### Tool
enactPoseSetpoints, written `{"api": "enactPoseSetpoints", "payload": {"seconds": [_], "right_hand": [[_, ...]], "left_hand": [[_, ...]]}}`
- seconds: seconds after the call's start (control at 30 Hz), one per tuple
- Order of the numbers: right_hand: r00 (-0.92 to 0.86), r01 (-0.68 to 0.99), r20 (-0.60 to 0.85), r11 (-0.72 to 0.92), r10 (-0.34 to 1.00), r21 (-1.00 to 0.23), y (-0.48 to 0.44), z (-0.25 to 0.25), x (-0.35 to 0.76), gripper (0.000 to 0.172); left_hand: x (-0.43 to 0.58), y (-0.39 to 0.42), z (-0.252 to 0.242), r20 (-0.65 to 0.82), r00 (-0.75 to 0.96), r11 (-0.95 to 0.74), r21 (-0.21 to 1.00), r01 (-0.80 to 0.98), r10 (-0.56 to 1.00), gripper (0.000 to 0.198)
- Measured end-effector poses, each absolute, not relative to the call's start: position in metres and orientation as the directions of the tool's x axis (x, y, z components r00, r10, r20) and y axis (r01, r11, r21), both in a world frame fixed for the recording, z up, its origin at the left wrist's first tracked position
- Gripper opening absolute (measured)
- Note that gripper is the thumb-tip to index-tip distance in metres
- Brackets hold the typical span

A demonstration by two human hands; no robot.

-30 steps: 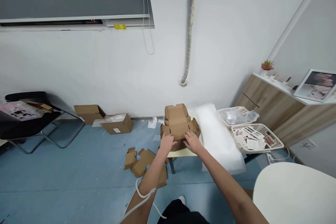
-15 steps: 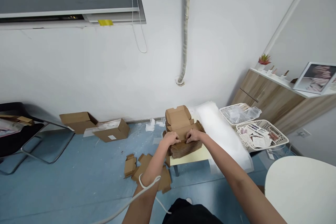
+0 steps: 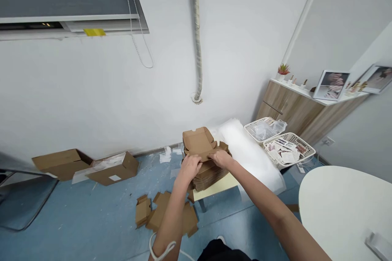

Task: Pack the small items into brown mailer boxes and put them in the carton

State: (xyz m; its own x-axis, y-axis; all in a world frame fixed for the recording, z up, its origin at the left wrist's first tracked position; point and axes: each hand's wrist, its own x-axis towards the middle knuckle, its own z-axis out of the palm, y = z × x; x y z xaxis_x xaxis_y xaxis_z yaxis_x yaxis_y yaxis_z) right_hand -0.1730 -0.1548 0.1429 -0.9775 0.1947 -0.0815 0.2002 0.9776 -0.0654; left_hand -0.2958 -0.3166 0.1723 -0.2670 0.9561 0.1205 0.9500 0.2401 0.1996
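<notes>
A small brown cardboard box (image 3: 198,143) with its lid flap raised sits on top of a stack of flat cardboard blanks (image 3: 211,175) on a low pale yellow stool (image 3: 214,187). My left hand (image 3: 190,167) grips the near left side of the box, fingers curled over the edge. On the near right side, my right hand (image 3: 219,157) pinches a flap. Both arms reach forward from the bottom of the view.
Folded cardboard pieces (image 3: 159,214) lie on the blue floor left of the stool. Two open cartons (image 3: 114,168) rest by the wall. White foam sheet (image 3: 249,157), two white baskets (image 3: 288,149), a wooden cabinet (image 3: 294,110) and a round white table (image 3: 346,208) stand to the right.
The view has swung right and the chair has left the frame. Both hands have moved from the flat flaps onto the box's near edge, folding its sides up.
</notes>
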Motion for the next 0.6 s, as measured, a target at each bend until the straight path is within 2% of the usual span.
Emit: {"api": "enactPoseSetpoints", "payload": {"seconds": [0.07,0.27,0.4,0.6], "right_hand": [[-0.984,0.178,-0.032,0.981,0.176,-0.078,-0.154,0.155,-0.171,0.035],[-0.945,0.151,0.281,0.986,0.165,-0.073,-0.144,0.195,-0.131,0.041],[-0.875,0.317,0.378,0.948,0.303,-0.026,-0.134,0.219,-0.054,0.043],[-0.718,0.627,0.38,0.779,0.583,-0.011,-0.132,0.224,0.121,0.049]], "left_hand": [[-0.291,-0.318,0.185,0.198,-0.281,0.243,0.195,0.95,0.939,0.02],[-0.247,-0.313,0.222,0.442,-0.199,0.152,0.14,0.978,0.874,0.031],[-0.192,-0.293,0.242,0.524,-0.053,-0.025,0.141,0.99,0.85,0.035],[-0.071,-0.236,0.237,0.488,0.292,-0.397,0.124,0.91,0.822,0.046]]}}
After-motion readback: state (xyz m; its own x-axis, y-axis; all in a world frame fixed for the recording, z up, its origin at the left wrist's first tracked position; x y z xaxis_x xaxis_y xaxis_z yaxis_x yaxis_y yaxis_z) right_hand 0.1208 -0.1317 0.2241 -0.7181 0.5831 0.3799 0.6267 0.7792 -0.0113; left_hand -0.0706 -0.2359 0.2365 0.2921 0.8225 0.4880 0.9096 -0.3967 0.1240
